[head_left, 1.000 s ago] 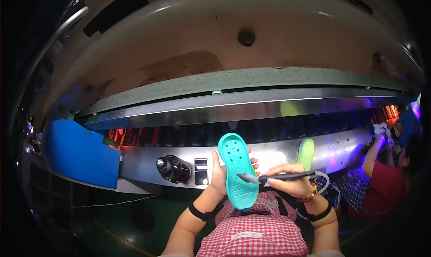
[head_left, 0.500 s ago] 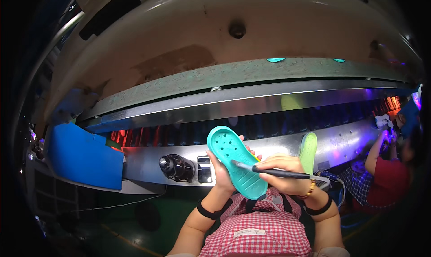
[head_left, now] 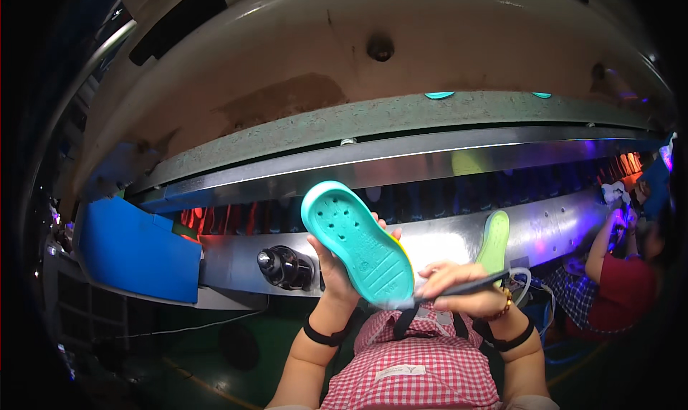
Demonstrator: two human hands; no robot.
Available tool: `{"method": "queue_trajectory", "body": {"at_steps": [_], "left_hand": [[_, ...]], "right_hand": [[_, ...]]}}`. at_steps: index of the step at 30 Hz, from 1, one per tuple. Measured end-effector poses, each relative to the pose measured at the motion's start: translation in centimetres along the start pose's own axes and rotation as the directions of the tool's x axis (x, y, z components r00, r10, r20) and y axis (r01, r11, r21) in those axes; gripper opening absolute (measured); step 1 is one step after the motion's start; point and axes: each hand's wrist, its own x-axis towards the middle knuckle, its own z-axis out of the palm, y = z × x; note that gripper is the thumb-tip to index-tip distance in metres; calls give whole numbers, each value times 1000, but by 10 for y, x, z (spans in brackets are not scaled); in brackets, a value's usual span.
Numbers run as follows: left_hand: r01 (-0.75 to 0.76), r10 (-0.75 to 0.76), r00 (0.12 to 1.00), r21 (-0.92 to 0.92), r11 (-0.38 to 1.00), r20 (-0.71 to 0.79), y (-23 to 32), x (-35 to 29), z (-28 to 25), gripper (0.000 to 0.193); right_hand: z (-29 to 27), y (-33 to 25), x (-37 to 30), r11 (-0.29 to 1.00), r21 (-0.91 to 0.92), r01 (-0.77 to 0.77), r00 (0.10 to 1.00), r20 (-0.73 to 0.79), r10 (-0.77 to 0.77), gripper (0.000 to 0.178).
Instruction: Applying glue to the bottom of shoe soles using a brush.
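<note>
My left hand [head_left: 335,272] grips a turquoise shoe sole [head_left: 362,249] from its left edge and underneath. The sole is tilted with its recessed face up, showing several small holes at the far end and ridged lines at the near end. A yellow edge shows along its right side. My right hand [head_left: 462,295] is closed around a black-handled brush [head_left: 469,286], from whose back end a pale tube leads. Its pale bristles, blurred, lie at the sole's near end. To the right, a lime green sole [head_left: 493,245] rests on the metal ledge.
A black bottle-like container [head_left: 287,268] stands left of my left hand on the metal ledge [head_left: 236,263]. Beyond runs a metal rail [head_left: 401,156] with a conveyor belt [head_left: 301,134] behind it. A blue panel [head_left: 140,249] is at left. Another person [head_left: 620,288] works at right.
The turquoise sole and my left hand have shifted left and a little farther away. The brush has gone from the sole's middle to its near end.
</note>
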Motion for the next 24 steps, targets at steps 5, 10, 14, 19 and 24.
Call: {"method": "queue_trajectory", "body": {"at_steps": [5, 10, 14, 19, 24], "left_hand": [[53, -61, 988, 55, 997, 139, 0, -9, 8, 71], [-16, 16, 1000, -68, 998, 3, -13, -18, 4, 61], [4, -2, 1000, -95, 995, 24, -8, -14, 2, 56], [13, -11, 1000, -78, 997, 23, -8, -6, -2, 54], [52, -54, 998, 70, 996, 28, -2, -9, 2, 61]], "right_hand": [[19, 12, 6, 882, 471, -16, 944, -283, 168, 17], [37, 1, 4, 980, 176, -90, 935, -324, 144, 16], [28, -7, 6, 1000, -1, -1, 969, -246, 0, 19], [28, -12, 22, 969, -205, 135, 987, -62, -151, 21], [3, -15, 27, 947, -305, 101, 979, -137, -148, 21]]}}
